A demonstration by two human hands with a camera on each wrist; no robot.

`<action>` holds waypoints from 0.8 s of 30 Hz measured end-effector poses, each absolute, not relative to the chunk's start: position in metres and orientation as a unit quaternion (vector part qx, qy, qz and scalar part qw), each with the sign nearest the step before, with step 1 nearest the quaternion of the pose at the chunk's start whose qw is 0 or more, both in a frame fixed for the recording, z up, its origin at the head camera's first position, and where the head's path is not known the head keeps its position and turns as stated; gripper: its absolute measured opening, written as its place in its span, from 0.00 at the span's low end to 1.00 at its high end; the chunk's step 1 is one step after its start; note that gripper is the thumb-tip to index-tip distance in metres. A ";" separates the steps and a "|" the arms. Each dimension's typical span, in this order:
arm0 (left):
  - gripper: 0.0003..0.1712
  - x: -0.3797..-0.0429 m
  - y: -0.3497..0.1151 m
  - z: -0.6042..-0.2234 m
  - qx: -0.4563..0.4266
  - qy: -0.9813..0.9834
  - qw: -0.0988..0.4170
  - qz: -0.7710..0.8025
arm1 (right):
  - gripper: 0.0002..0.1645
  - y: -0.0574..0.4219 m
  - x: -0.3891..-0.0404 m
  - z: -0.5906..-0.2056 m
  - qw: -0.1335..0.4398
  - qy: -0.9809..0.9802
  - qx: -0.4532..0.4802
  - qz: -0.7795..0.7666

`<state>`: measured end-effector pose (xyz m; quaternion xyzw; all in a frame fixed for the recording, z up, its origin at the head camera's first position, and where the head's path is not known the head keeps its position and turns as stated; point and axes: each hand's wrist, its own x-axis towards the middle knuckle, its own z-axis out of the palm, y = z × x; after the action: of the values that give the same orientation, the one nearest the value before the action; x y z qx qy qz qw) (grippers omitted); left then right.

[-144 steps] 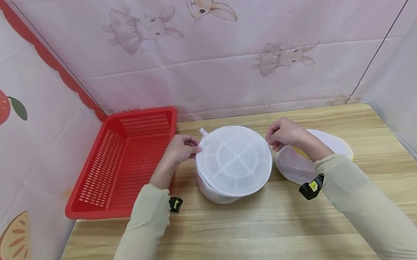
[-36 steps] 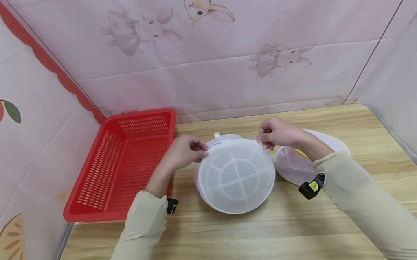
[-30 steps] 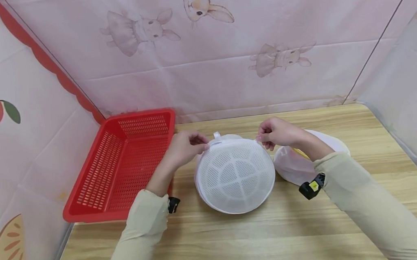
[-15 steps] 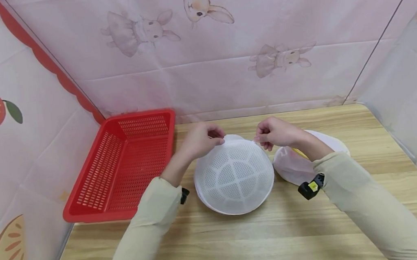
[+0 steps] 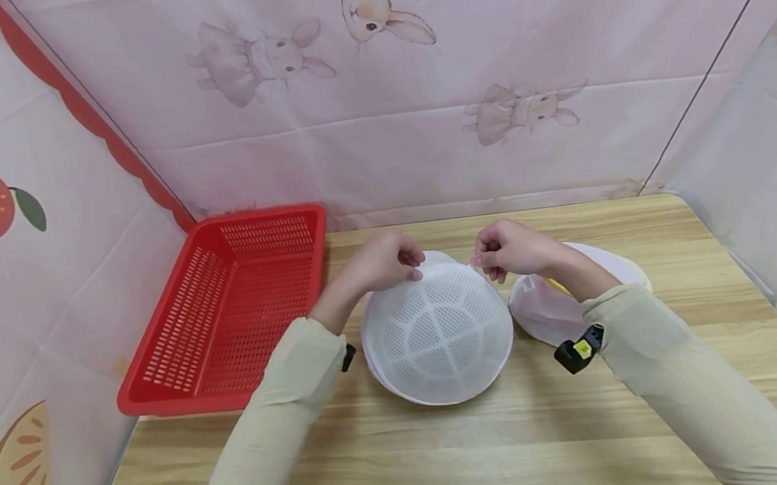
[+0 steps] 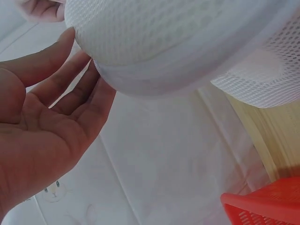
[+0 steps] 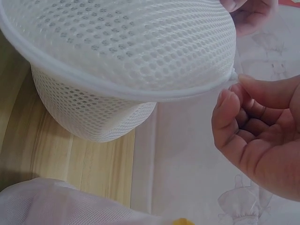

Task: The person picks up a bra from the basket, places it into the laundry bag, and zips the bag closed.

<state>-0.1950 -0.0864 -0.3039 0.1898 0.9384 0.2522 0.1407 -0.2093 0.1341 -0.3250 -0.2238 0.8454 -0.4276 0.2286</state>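
A round white mesh laundry bag (image 5: 440, 337) stands on the table, its lid tilted toward me. My left hand (image 5: 390, 261) is at the back left of its rim; in the left wrist view the left thumb (image 6: 58, 49) lies on the mesh and the fingers are beneath the edge, pinching it. At the back right, my right hand (image 5: 515, 249) pinches a small white bit at the rim between thumb and fingertip, as the right wrist view shows on the bag (image 7: 140, 56). The bag's lower part bulges below the rim.
A red plastic basket (image 5: 236, 395) stands at the left. Beside my right forearm lies another white cloth item (image 5: 552, 317) with a yellow part, partly covered by the arm. Printed wall sheets border the wooden table (image 5: 460, 457) at the back and sides.
The lid has tipped toward me. My left hand has moved along the rim from the left side to the back, closer to my right hand, which has shifted slightly left.
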 end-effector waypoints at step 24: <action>0.14 -0.188 -0.078 -0.310 0.169 0.945 0.146 0.241 | 0.08 0.132 -0.210 -0.327 0.237 0.836 -0.206 -0.449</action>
<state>-0.1884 -0.0779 -0.3098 0.1688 0.9446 0.2406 0.1464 -0.2100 0.1318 -0.3267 -0.2061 0.8362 -0.4495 0.2373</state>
